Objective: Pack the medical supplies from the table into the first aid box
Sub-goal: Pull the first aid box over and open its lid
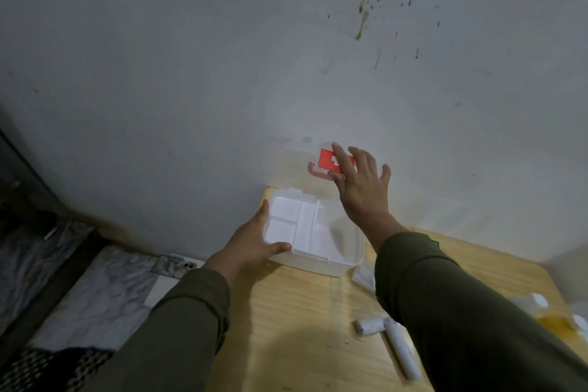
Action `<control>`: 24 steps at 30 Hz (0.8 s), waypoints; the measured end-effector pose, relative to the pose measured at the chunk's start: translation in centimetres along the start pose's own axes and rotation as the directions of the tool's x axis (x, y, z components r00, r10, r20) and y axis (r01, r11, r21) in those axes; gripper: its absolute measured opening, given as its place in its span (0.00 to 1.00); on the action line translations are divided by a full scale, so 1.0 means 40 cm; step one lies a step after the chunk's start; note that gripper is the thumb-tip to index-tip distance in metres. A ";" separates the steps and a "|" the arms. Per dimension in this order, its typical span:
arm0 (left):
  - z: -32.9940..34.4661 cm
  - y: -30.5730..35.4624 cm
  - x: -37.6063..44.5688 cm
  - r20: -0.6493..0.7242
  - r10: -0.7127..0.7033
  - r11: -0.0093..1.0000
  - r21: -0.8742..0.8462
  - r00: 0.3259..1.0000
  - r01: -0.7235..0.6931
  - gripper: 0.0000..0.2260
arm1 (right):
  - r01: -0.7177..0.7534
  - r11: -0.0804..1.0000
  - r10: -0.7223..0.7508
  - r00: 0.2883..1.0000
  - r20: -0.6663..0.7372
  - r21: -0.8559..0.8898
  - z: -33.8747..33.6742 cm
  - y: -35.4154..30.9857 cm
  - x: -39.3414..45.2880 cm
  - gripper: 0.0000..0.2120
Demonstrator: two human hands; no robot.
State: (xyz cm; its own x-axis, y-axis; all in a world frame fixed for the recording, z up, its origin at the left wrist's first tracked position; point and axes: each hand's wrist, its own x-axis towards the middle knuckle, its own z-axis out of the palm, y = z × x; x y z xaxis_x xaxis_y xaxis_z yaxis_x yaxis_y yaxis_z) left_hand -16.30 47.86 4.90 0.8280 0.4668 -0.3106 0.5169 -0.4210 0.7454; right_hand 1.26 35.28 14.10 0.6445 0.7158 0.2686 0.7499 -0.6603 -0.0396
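Observation:
The white first aid box (337,264) stands open at the far edge of the wooden table (302,321). Its clear lid (296,165), with a red cross label (327,160) and a red handle (315,170), is raised against the wall. A white divided tray (299,226) lies in the top of the box. My left hand (254,242) grips the tray's left edge, thumb on its front rim. My right hand (359,188) lies flat on the lid with fingers spread, partly covering the label. Two white rolls (372,326) (402,350) lie on the table near my right sleeve.
A clear packet (364,275) lies right of the box. Small white-capped bottles (539,301) and a yellow one (556,325) sit blurred at the table's right edge. A phone (173,266) lies on a surface left of the table. The grey wall is directly behind the box.

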 end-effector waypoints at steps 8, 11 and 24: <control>-0.001 0.009 -0.002 0.012 0.004 1.000 0.031 1.000 -0.004 0.50 | -0.073 0.995 0.077 0.996 0.054 -0.064 -0.009 -0.021 0.045 0.31; -0.003 0.012 -0.001 0.013 -0.003 0.999 0.052 1.000 0.002 0.51 | -0.096 0.993 0.101 0.991 0.091 -0.062 -0.014 -0.033 0.049 0.34; -0.004 0.032 -0.003 0.027 -0.002 0.998 0.062 1.000 0.001 0.50 | -0.154 0.987 0.158 0.967 0.202 -0.037 -0.019 -0.041 0.047 0.35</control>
State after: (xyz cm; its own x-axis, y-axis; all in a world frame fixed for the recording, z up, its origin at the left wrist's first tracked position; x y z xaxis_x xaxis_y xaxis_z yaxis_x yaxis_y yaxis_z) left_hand -15.79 47.39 5.98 0.8323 0.4467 -0.3282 0.5300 -0.4679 0.7072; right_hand 1.14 37.52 15.41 0.7717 0.6332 0.0594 0.6357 -0.7706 -0.0448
